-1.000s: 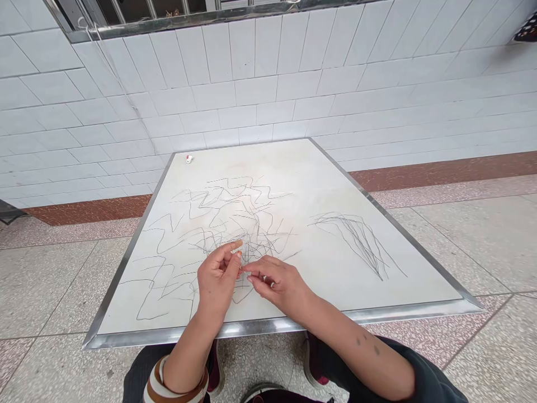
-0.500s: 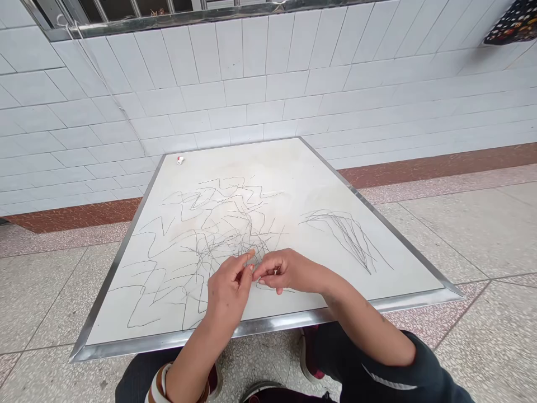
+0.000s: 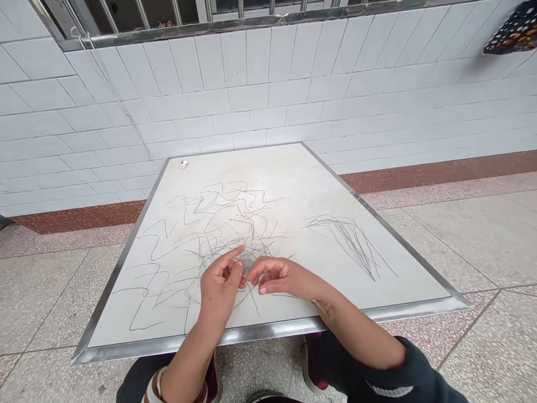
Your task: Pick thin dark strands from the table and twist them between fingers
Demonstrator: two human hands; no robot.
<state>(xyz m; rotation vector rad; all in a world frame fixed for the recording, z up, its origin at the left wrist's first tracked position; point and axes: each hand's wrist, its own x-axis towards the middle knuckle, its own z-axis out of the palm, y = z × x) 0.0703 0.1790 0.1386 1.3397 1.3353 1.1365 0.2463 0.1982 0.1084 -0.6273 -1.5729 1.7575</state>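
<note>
Around the bench (image 3: 327,291) we have the tiled wall (image 3: 251,95) beyond its far edge, with a barred window (image 3: 176,14) above and a cord (image 3: 109,84) hanging at the left. A patterned cloth (image 3: 514,34) hangs at the far right, and a small white-and-red thing (image 3: 184,164) sits near the bench's far left corner. Our legs and shoes are under the near edge. Our own hands cover part of the near middle, hiding some strands (image 3: 146,289).

The strands are thin and dark. They lie on the white top, bent in loose zigzags over the left and middle, and cross in a dense tangle (image 3: 205,246) just beyond our hands. To the right, well apart, a bundle (image 3: 356,246) lies more nearly parallel, curved at its far end and drawn close at its near end.

Our left hand (image 3: 220,282) has its forefinger raised off the thumb; we cannot tell whether its other fingers clamp a strand. Our right hand (image 3: 279,275), just beside it, has thumb and forefinger apart. One strand shows below them, running toward the near edge.
</note>
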